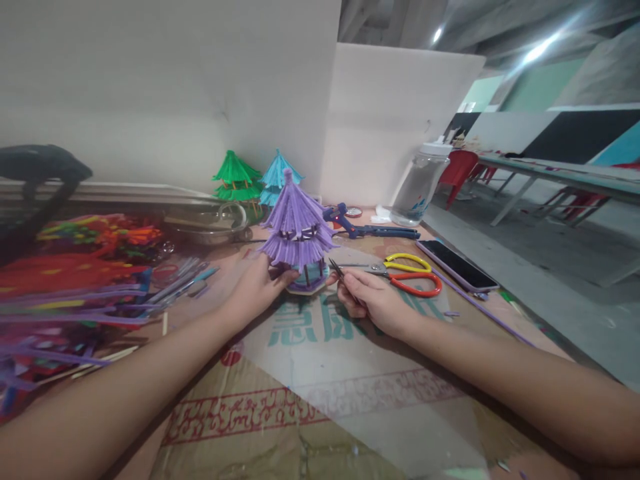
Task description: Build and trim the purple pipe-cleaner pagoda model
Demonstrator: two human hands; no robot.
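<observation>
A purple two-tiered pagoda model (299,223), its roofs made of pipe cleaners, stands upright in the middle. My left hand (267,283) is closed around the left side of its base, thumb in front of the lower tier. Close to the base's right side, my right hand (367,297) pinches dark, pointed tweezers (337,268), tips toward the model. Whether the tips touch it, I cannot tell. Just behind the right hand lie scissors (413,275) with one yellow and one red handle; the hand partly hides them.
Green (235,177) and blue (279,175) pagoda models stand behind. A glue gun (350,223), a water bottle (420,183) and a phone (457,263) lie or stand right of them. Pipe cleaners (75,293) are heaped at left, near a clear bowl (210,227). Printed cardboard (240,427) covers the tabletop.
</observation>
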